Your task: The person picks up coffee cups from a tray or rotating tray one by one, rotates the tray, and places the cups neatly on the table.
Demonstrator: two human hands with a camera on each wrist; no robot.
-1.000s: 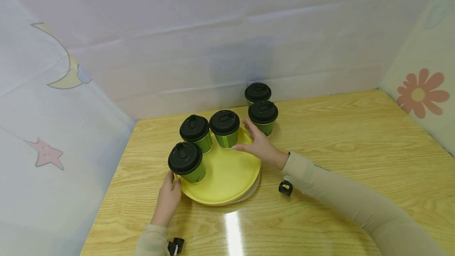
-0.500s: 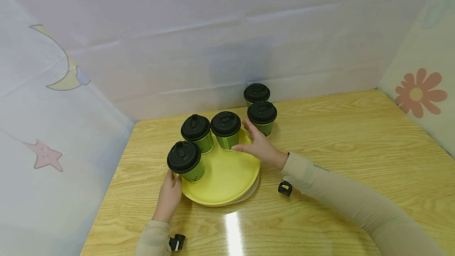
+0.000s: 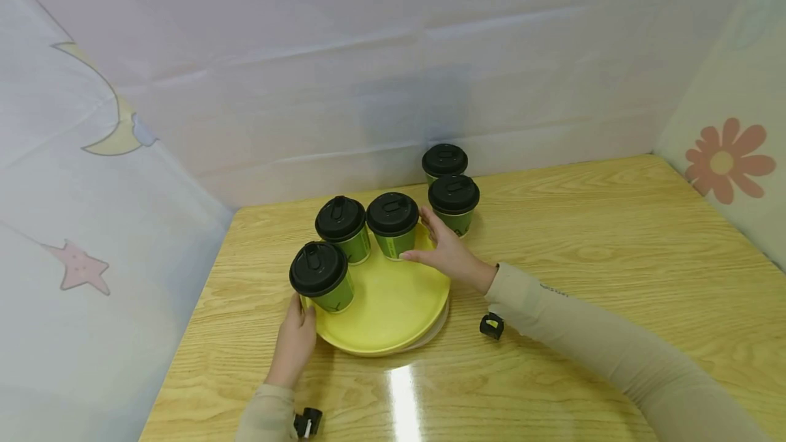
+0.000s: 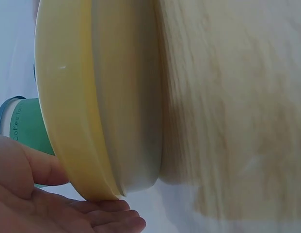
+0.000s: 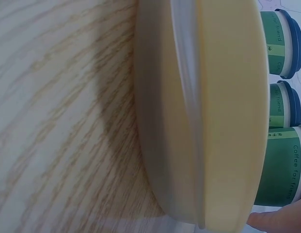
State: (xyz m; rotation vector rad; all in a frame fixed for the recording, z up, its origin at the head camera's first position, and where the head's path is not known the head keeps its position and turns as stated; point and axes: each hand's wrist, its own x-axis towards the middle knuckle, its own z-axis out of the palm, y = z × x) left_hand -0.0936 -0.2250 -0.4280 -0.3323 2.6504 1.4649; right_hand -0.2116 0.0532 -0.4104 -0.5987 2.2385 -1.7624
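A round yellow tray (image 3: 393, 319) carries three green paper cups with black lids: a front-left cup (image 3: 319, 271), a back-left cup (image 3: 341, 220) and a back-right cup (image 3: 394, 217). My left hand (image 3: 293, 343) holds the tray's left rim, its thumb on the inner side and its fingers along the outer wall (image 4: 82, 145). On the other side, my right hand (image 3: 451, 254) is spread beside the back-right cup, thumb low near its base and fingertips by its lid. Under the tray shows a pale round base (image 3: 432, 333).
Two more lidded green cups stand behind the tray to the right, the nearer cup (image 3: 454, 203) partly hiding the farther cup (image 3: 445, 161). A cloth backdrop (image 3: 295, 121) rises along the back edge of the wooden table (image 3: 583, 237).
The tray has turned slightly clockwise: its two back cups have shifted a little right, and the front-left cup a little toward the back. My left hand moved slightly with the rim; my right stayed.
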